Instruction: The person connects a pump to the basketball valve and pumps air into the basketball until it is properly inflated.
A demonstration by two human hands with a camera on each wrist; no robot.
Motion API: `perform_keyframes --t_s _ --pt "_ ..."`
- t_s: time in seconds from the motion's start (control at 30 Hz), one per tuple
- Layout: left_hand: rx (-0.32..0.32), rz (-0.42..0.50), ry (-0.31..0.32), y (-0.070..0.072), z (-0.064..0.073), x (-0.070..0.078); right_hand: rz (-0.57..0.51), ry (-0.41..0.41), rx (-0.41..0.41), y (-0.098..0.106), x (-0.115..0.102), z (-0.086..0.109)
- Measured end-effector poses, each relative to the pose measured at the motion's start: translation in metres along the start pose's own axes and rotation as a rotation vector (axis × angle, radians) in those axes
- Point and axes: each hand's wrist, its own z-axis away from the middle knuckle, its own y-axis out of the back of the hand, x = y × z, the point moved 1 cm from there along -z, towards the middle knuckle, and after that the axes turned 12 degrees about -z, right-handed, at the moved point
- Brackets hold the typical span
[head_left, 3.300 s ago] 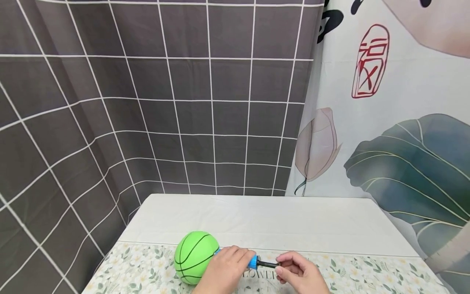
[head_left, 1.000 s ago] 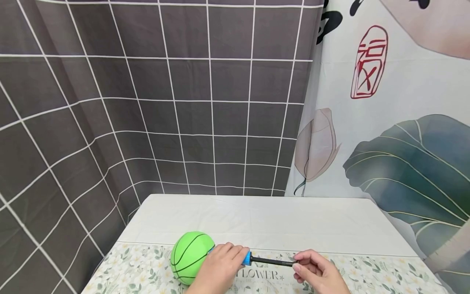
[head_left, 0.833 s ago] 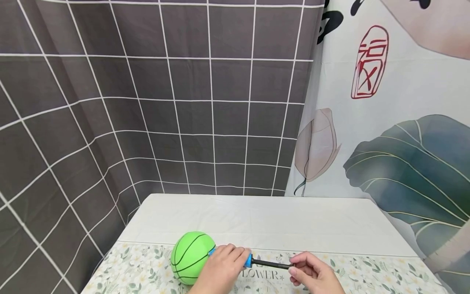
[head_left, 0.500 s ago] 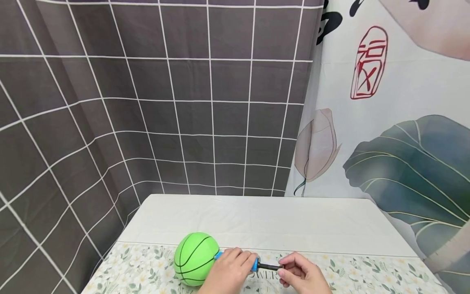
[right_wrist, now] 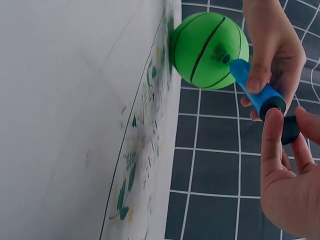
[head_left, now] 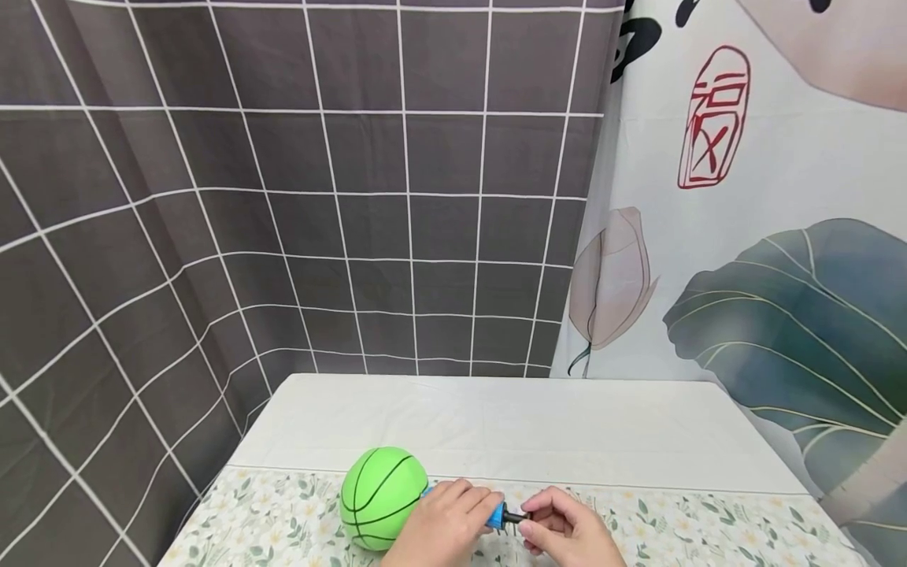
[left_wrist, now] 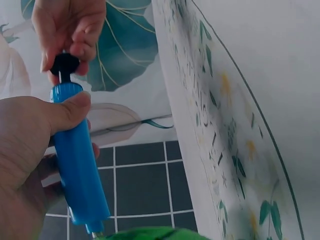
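A green ball [head_left: 383,496] with black basketball lines sits at the left of the table's near part. My left hand [head_left: 448,521] grips the blue barrel of a hand pump [left_wrist: 82,170], fingers wrapped round it. The pump's nozzle end points at the ball and meets its surface in the right wrist view, where the ball [right_wrist: 205,50] shows a dark patch around that spot. My right hand [head_left: 570,529] pinches the black knob [right_wrist: 290,130] at the other end of the pump. Only a short piece of black rod shows between knob and barrel.
The table [head_left: 496,425] has a white back part and a floral cloth [head_left: 694,524] along the front. Behind it hangs a dark grid curtain [head_left: 439,228]; a white curtain with printed leaves [head_left: 808,315] hangs at the right.
Over the last second my right hand has pushed the pump rod leftward into the barrel, so much less rod shows. The ball and my left hand have shifted slightly right.
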Motion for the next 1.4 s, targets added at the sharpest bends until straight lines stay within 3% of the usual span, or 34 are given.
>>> perform_keyframes --t_s 0.37,0.73,1.1,1.4 --pt "0.01 0.033 0.054 0.001 0.008 -0.019 -0.003 -0.022 0.074 0.024 -0.01 0.01" --pt "-0.023 0.034 0.08 0.003 0.01 -0.027 -0.033 -0.054 0.068 0.049 -0.014 0.016" --pt "0.012 -0.022 0.026 0.003 0.006 -0.017 0.013 0.003 0.109 0.025 -0.007 0.01" --pt "-0.006 -0.01 0.021 -0.001 0.001 -0.004 0.036 0.071 0.05 0.002 -0.001 -0.003"
